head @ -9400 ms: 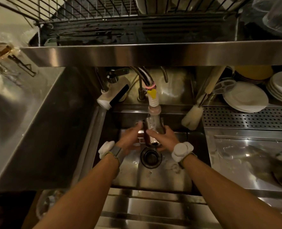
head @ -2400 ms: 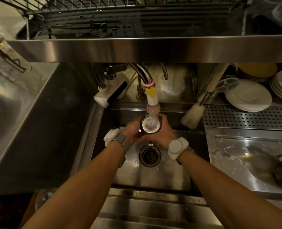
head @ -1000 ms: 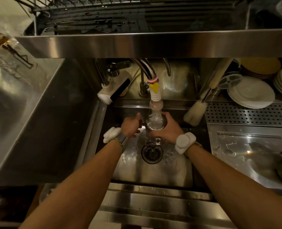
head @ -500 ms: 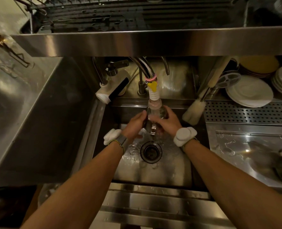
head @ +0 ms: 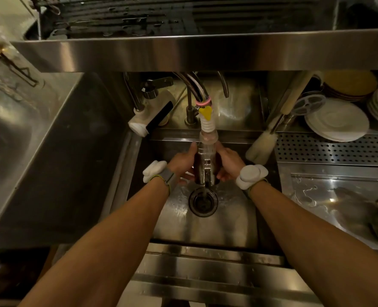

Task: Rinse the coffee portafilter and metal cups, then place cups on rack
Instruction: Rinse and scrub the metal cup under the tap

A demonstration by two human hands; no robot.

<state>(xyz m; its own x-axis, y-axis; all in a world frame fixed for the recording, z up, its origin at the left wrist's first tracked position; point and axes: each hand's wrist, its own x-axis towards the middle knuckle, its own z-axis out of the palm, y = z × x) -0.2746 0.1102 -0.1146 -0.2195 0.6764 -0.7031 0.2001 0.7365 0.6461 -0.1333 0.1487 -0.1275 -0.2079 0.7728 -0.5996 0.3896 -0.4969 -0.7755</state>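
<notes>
Since a second earlier, the metal cup (head: 205,167) had turned from mouth-up to handle side towards the camera, and the left hand (head: 181,162) had rejoined the right hand (head: 229,163) on it. Both grips were curled round its walls, holding it just under the ribbed tap nozzle (head: 208,134) and above the round drain (head: 203,201), probably so rinse water ran straight out. Its steel looked smooth, wet and shiny. The wire rack (head: 139,16) sat overhead.

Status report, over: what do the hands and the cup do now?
Left hand and right hand both hold metal cup. Cup under faucet nozzle, above drain. Nothing in the way.
</notes>
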